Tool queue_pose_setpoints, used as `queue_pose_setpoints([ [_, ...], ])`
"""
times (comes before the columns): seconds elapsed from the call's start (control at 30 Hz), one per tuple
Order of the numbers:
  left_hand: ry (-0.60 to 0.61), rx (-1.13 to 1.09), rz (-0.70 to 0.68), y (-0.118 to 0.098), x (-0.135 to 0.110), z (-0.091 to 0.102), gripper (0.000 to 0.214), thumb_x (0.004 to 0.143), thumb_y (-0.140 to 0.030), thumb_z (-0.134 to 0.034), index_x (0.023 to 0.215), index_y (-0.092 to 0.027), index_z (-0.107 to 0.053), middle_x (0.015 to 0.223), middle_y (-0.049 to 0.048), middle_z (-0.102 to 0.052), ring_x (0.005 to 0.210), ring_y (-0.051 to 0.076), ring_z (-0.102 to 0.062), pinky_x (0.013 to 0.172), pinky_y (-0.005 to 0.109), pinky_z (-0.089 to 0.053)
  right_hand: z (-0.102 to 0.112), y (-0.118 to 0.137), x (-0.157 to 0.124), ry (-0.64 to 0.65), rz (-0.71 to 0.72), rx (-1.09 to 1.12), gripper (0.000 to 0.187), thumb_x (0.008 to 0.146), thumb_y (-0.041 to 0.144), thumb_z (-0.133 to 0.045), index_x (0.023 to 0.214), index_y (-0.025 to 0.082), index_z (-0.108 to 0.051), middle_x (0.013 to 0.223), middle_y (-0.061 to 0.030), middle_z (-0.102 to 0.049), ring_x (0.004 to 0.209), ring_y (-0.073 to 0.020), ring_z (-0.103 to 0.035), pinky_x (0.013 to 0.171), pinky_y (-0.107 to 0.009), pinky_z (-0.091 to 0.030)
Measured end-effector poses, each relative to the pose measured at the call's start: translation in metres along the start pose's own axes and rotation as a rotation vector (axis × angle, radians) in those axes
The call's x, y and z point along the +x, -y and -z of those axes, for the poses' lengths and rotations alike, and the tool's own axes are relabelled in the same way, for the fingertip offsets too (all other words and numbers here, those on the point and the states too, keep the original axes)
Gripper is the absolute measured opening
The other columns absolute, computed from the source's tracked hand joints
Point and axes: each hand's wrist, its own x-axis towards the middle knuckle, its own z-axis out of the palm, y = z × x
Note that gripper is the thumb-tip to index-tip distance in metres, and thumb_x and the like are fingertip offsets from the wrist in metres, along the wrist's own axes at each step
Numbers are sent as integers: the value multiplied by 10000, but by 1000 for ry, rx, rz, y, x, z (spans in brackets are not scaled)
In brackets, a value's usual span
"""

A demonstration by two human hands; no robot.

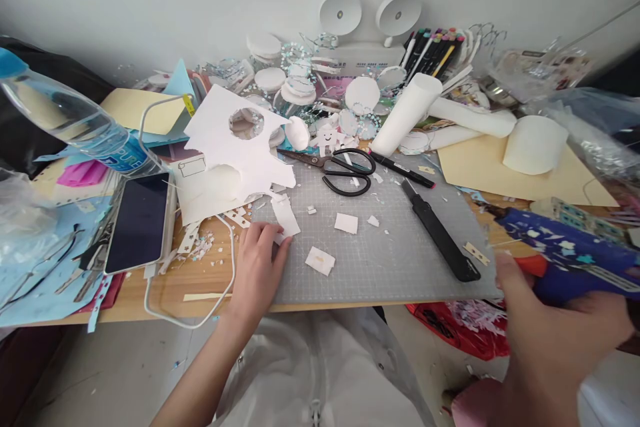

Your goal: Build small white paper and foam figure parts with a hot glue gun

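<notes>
My left hand point(257, 265) rests at the left edge of the grey cutting mat point(400, 260), fingertips on a small white paper strip point(286, 217). My right hand point(555, 333) is low at the right, gripping a blue glue gun point(570, 250) whose nozzle points left over the mat's right corner. Small white paper pieces point(320, 260) point(346, 223) lie on the mat between the hands. A black utility knife point(440, 233), a black marker point(403, 170) and black scissors point(345, 170) lie on the mat's far part.
A phone point(139, 220) with a white cable lies left of the mat, by a water bottle point(65, 117). Cut white card point(235, 140), paper rolls point(407, 113), round white discs and a row of markers point(433, 47) crowd the back. Paper scraps litter the wooden table point(200, 277).
</notes>
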Motion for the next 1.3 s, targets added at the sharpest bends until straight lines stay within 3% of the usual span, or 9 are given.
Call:
queue_pose_setpoints([
  [0.1,-2,-117,-14,-5,-3,3,112,912,-207,-589,1022,-192,-578,1023,68,-589,930,203,-589,829,354,-512,5,18,-19,133,-96,-2,228,564,315,-796,581,194,-604,622,-73,-654,683,-283,-664,726,-425,-529],
  [0.27,63,-834,78,-24,-14,18,203,850,-170,-686,1008,-220,-568,1009,32,-623,931,145,-630,854,276,-539,11,47,-55,510,-299,202,251,540,353,-786,620,176,-628,544,-12,-628,502,-160,-563,480,-274,-471],
  [0.37,147,-1119,137,-34,-16,28,259,777,-101,-754,940,-221,-592,991,14,-680,980,133,-653,894,233,-525,9,54,-70,607,-268,318,216,590,317,-753,551,197,-578,491,17,-577,464,-128,-530,457,-240,-462],
  [0.5,257,-1372,185,-38,-17,34,334,754,-53,-766,991,-232,-613,1032,23,-741,973,132,-683,871,222,-536,7,53,-77,702,-109,355,199,588,255,-729,515,203,-551,463,31,-549,425,-116,-505,440,-229,-458],
  [0.63,254,-1389,165,-38,-19,35,375,735,-46,-784,1022,-237,-634,1054,36,-760,1006,157,-690,879,243,-538,12,56,-85,655,-120,304,204,623,247,-695,514,207,-528,470,39,-525,444,-111,-486,470,-230,-447],
  [0.77,203,-1268,68,-41,-21,35,437,713,-78,-812,1077,-250,-641,1045,45,-762,985,178,-696,840,251,-553,13,60,-93,691,-260,303,231,641,312,-732,570,204,-541,510,34,-531,479,-113,-478,487,-240,-428],
  [0.9,229,-938,-71,-41,-22,28,457,710,-166,-828,1119,-266,-652,1046,39,-736,938,178,-684,822,256,-556,2,62,-92,933,-456,513,271,721,430,-725,750,213,-566,598,26,-585,490,-111,-479,486,-248,-419],
  [1.0,252,-782,-152,-42,-24,21,488,718,-203,-823,1158,-271,-623,1058,28,-725,860,148,-671,777,235,-556,-6,69,-92,1104,-496,572,294,724,424,-740,852,212,-582,676,17,-628,487,-96,-474,496,-243,-419],
  [1.3,173,-920,-148,-46,-26,11,523,702,-177,-833,1166,-261,-608,1043,47,-725,877,165,-650,797,268,-546,-11,81,-102,1238,-477,536,358,724,462,-742,918,186,-621,711,2,-645,590,-138,-555,570,-259,-483],
])
